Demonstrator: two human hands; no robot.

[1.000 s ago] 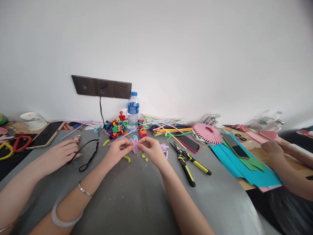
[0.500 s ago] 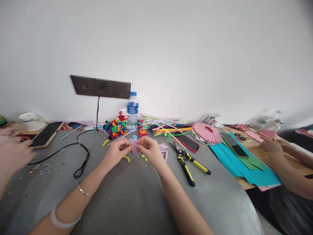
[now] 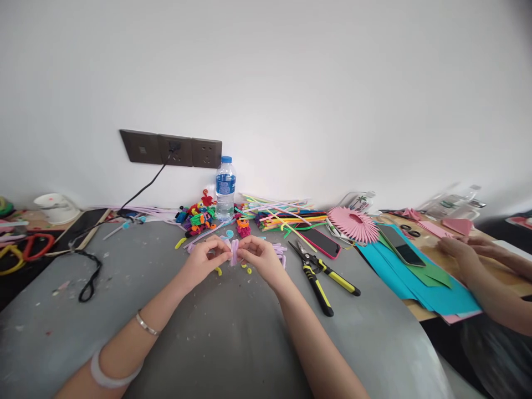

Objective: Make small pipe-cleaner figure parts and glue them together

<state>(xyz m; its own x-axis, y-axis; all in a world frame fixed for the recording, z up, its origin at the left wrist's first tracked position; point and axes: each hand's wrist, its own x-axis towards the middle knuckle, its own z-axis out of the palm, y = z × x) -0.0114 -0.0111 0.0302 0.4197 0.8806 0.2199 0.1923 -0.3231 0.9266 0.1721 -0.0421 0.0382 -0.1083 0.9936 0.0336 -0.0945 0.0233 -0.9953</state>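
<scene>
A small bundle of pale purple fuzzy stems [image 3: 234, 252] stands upright between my hands above the grey table [image 3: 199, 343]. My left hand [image 3: 208, 258] pinches it from the left with thumb and fingers. From the right, my right hand [image 3: 258, 257] pinches the same piece. More pale purple pieces [image 3: 281, 254] lie just behind and right of my right hand. Small yellow bits [image 3: 248, 270] are near my fingertips. Behind my hands sit colourful fuzzy figures [image 3: 201, 217] and a pile of loose coloured stems [image 3: 286, 215].
Yellow-black pliers [image 3: 318, 277] and a pink-edged phone [image 3: 321, 243] lie to the right. A water bottle [image 3: 225, 191] stands by the wall. Black cable [image 3: 90, 277] loops at the left. At the far right, another person's hands [image 3: 461, 252] work near blue paper [image 3: 432, 288].
The other person's hand at the left has gone from view, and the black cable has shifted left. My hands and the purple bundle moved slightly right.
</scene>
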